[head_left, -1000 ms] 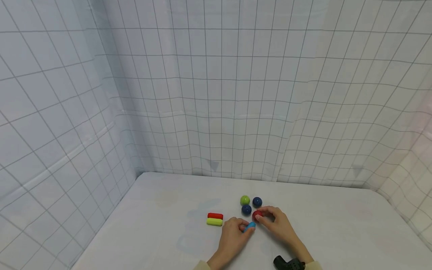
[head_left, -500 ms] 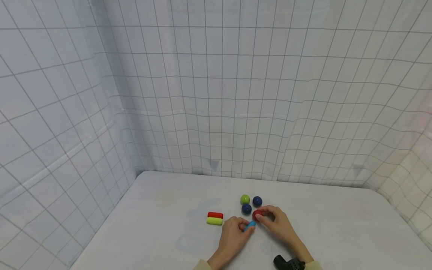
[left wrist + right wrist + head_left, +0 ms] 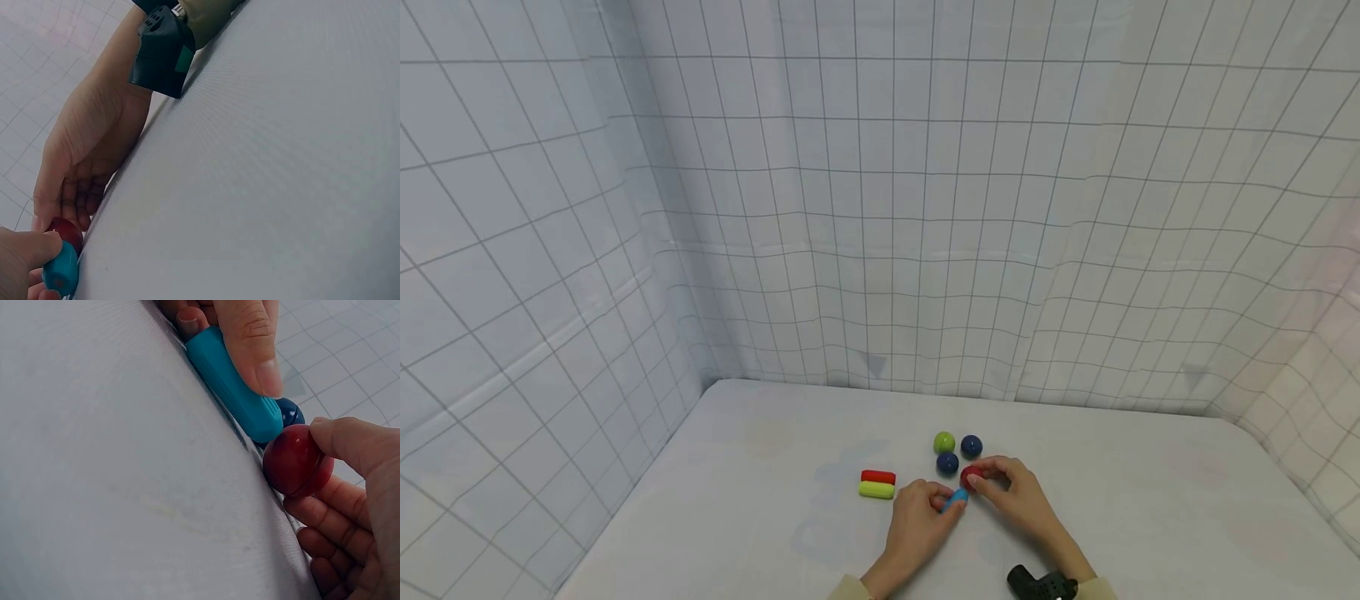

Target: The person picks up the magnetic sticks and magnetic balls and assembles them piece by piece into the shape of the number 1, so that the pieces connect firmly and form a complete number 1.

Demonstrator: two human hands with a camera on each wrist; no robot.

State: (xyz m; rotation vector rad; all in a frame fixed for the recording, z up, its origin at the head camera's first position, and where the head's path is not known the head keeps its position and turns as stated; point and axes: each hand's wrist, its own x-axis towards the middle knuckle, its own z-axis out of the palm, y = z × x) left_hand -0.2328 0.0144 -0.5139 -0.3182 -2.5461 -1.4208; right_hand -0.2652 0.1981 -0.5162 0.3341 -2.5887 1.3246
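Observation:
My left hand [image 3: 917, 521] pinches a light-blue rounded toy stick [image 3: 228, 384] between thumb and fingers, low over the table. One end of the stick comes right up to a glossy red ball [image 3: 295, 459], which has a seam round it. Thumb and fingertips of my right hand [image 3: 1017, 500] hold that ball from the right. Just beyond it, in the head view, are two dark-blue balls [image 3: 947, 463] and a green ball [image 3: 944, 442]. Left of my left hand a red stick [image 3: 877, 477] and a yellow-green stick [image 3: 876, 490] lie side by side.
The white table [image 3: 737, 500] spreads round both hands. White grid-patterned curtains [image 3: 880, 208] hang behind it and along its sides. A black wrist device [image 3: 1041, 583] is strapped to the right wrist near the front edge of view.

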